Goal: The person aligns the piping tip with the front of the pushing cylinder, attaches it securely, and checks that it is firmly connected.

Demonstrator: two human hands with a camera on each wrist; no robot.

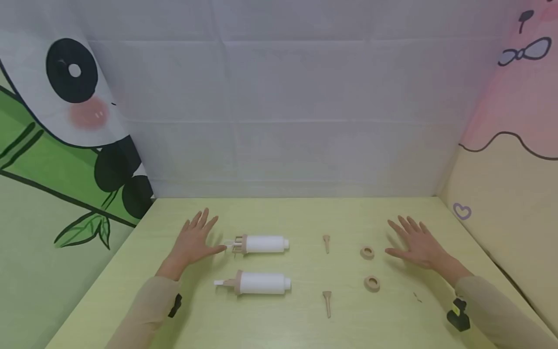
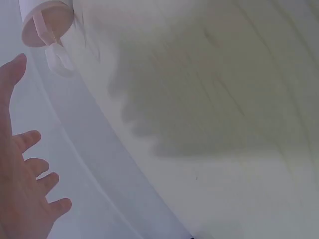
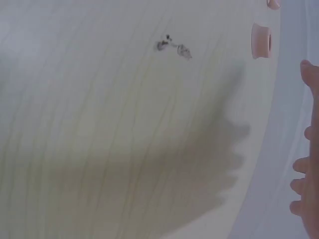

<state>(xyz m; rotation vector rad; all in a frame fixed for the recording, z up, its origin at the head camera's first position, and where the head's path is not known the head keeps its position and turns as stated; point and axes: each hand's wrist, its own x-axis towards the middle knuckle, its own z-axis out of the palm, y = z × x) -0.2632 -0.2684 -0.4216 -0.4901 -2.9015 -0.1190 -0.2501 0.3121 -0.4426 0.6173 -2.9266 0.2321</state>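
My left hand (image 1: 192, 245) is spread over the left of the table, fingers straight and holding nothing. Its thumb tip overlaps the pronged left end of a white cylinder with a beige collar (image 1: 265, 244) in the head view. Nearer me lies a second white cylinder (image 1: 262, 283), with a beige collar and a flat stem ending in white. In the left wrist view one beige collar (image 2: 55, 25) shows beyond the thumb. On the right, my right hand (image 1: 416, 247) is also spread and holds nothing. Closest to it is a beige ring (image 1: 367, 252); another ring (image 1: 372, 283) lies nearer me.
Two slim beige pieces with wide tops, a far one (image 1: 326, 243) and a near one (image 1: 327, 304), lie between cylinders and rings. A small dark mark (image 1: 417, 297) is on the pale table (image 1: 279, 325). A grey-white cloth wall (image 1: 296, 121) stands behind; printed panels flank the table.
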